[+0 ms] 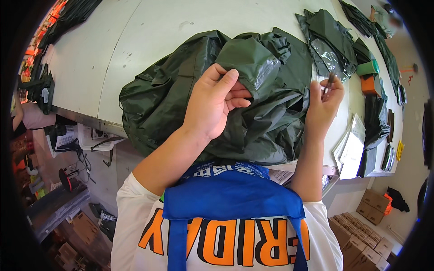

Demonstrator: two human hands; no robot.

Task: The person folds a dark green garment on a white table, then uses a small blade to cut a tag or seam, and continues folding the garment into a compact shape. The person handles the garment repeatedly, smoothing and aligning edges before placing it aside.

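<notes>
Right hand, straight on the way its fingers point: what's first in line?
Probably the folded dark green bags just beyond the right hand, which pinches a small dark tool pointing up the table. Depth is unclear, so it might pass above them.

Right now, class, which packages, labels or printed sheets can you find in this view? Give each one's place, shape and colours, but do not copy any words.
Cardboard boxes: floor, lower right; brown, stacked in rows.
Clear plastic pouch: on folded green fabric, upper right of the table; flat, see-through.
White sheets: right table edge; flat, pale stack.
Orange and green blocks: right of the table; small, boxy.
Printed white bin: under the left table edge; too small to tell more.
</notes>
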